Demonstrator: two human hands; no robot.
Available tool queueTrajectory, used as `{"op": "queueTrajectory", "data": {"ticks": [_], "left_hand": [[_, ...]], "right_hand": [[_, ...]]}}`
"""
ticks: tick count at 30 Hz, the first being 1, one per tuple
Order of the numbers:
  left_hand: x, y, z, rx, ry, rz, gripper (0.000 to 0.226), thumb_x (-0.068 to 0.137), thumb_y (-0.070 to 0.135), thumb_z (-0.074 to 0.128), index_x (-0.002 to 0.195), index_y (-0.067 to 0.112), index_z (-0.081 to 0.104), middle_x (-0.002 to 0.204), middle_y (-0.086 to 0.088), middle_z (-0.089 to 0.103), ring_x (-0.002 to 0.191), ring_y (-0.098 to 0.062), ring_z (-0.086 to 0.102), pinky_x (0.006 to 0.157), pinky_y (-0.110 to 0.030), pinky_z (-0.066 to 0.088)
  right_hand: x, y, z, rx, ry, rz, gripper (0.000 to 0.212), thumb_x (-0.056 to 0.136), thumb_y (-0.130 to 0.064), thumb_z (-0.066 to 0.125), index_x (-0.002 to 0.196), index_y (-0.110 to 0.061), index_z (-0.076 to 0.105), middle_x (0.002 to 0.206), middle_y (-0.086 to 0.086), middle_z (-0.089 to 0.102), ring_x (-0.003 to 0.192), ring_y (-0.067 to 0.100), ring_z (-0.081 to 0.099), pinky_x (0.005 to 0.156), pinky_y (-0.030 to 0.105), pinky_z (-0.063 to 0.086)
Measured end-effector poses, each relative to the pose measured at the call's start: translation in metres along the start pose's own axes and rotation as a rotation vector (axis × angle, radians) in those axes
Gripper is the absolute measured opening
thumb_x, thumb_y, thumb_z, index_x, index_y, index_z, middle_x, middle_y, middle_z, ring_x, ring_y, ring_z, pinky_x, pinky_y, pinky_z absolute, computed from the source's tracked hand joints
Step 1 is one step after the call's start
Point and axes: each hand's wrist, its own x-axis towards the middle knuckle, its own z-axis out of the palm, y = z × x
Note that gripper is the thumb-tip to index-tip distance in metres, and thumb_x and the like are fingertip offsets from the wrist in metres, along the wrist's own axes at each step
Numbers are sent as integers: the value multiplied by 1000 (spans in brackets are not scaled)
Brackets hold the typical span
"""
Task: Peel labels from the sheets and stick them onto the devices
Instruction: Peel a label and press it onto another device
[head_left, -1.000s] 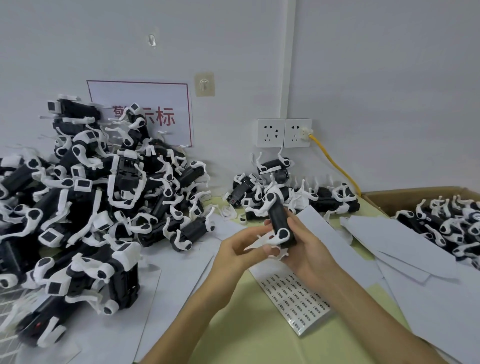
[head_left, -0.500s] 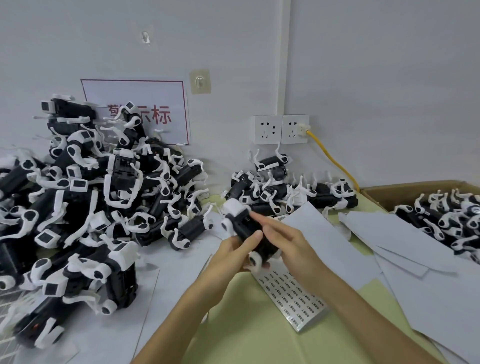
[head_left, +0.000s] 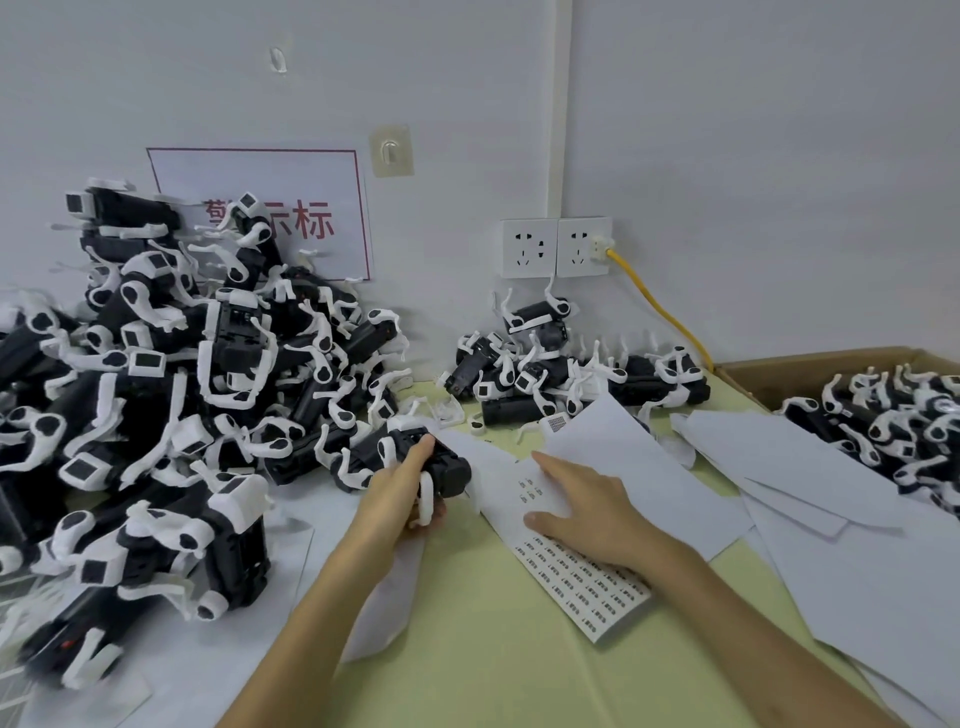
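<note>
A small assembly workshop: heaps of identical devices (head_left: 171, 395) on the left, label sheets (head_left: 582, 577) strewn near, a cardboard box (head_left: 831, 371) far right.

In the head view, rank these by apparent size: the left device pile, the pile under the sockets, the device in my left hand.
Largest: left device pile.
Next: pile under the sockets.
Smallest: device in the left hand, despite being nearer the camera.

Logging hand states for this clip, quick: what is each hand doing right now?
Left hand: closed, gripping a black-and-white device.
Right hand: open, fingers resting flat on the label sheet.
</note>
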Motion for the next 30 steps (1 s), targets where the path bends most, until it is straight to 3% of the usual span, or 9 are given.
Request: {"op": "queueTrajectory", "data": {"ticks": [3, 6, 8, 12, 17, 21, 24, 27, 30], "left_hand": [[-1, -1, -1, 277, -50, 118, 86, 99, 65, 45, 38, 6, 55, 46, -10, 57, 54, -18, 64, 65, -21, 50], [-8, 0, -2, 443, -80, 202, 91, 102, 66, 39, 41, 1, 60, 49, -10, 63, 60, -15, 68, 60, -10, 47], [-9, 2, -4, 550, -17, 217, 90, 103, 67, 37, 51, -1, 68, 56, -9, 70, 64, -14, 69, 61, -13, 47], [-11, 8, -7, 700, 180, 236, 86, 101, 68, 42, 67, -5, 72, 58, -8, 71, 63, -22, 70, 70, -35, 58], [-20, 18, -11, 898, 445, 400, 71, 96, 62, 59, 47, 16, 38, 35, 5, 33, 41, -16, 38, 47, -27, 29], [-23, 15, -7, 732, 526, 708, 42, 97, 39, 65, 61, 23, 51, 53, 10, 50, 53, -11, 45, 51, -28, 33], [-33, 20, 5, 623, 450, 932, 10, 98, 36, 63, 98, 29, 70, 89, 18, 67, 83, -6, 57, 72, -29, 46], [-37, 21, 12, 527, 218, 921, 40, 92, 43, 64, 130, 31, 62, 119, 22, 66, 101, -2, 60, 94, -26, 45], [-40, 20, 16, 415, -6, 876, 57, 93, 39, 74, 145, 34, 51, 137, 29, 57, 113, 9, 58, 96, -10, 41]], "right_hand": [[0, -3, -1, 116, 54, -20, 82, 87, -48, 74, 156, -39, 29, 147, -14, 51, 139, 13, 41, 117, 36, 22], [-3, -7, 0, 189, 80, -37, 81, 83, -36, 81, 151, -40, 37, 137, -14, 57, 129, 8, 50, 114, 36, 34], [-4, -9, 1, 261, 118, -52, 81, 81, -25, 83, 148, -40, 41, 131, -13, 57, 114, 5, 57, 100, 27, 46], [-4, -13, -1, 398, 252, -61, 73, 79, -2, 76, 132, -47, 50, 116, -12, 56, 81, 1, 61, 68, 13, 50], [-4, -14, -11, 539, 412, -63, 58, 87, 1, 69, 129, -36, 59, 97, -6, 70, 71, -2, 61, 63, 11, 48], [-7, -17, -17, 563, 548, -169, 58, 92, 2, 63, 134, -36, 52, 103, -7, 69, 75, 1, 63, 66, 13, 49], [-9, -20, -18, 511, 599, -275, 62, 92, 6, 58, 135, -39, 52, 106, -14, 65, 83, 4, 63, 67, 11, 46], [-15, -26, -19, 416, 602, -396, 58, 93, 3, 55, 134, -38, 56, 107, -23, 64, 87, 7, 62, 71, 9, 46], [-20, -34, -15, 333, 605, -518, 50, 93, 0, 57, 133, -28, 60, 112, -34, 61, 91, -7, 60, 79, 4, 42]]}}
